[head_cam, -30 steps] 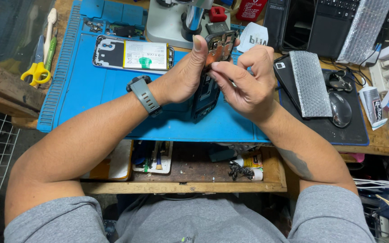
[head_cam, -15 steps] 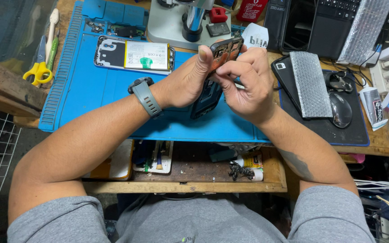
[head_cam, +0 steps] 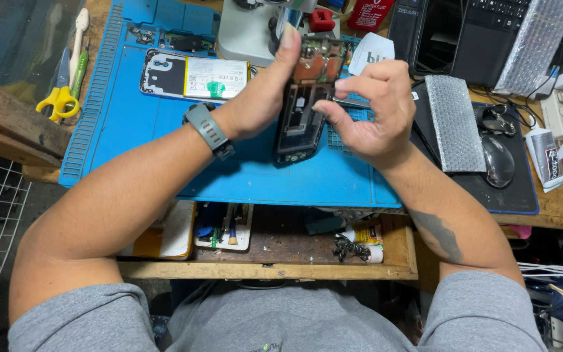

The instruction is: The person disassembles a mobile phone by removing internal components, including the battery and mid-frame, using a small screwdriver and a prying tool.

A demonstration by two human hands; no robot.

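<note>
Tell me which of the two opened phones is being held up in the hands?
The dark opened phone, gripped by the left hand with the right hand working at it. The other phone, showing its pale battery, lies flat on the blue mat, untouched.

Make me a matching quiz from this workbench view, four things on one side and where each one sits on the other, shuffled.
Things:
1. opened black phone frame
2. yellow-handled scissors
3. dark computer mouse
4. white phone back with battery

Places:
A. on the black pad, far right
B. held in the left hand
C. far left, off the blue mat
D. on the blue mat, upper left

Pairs: 1-B, 2-C, 3-A, 4-D
</note>
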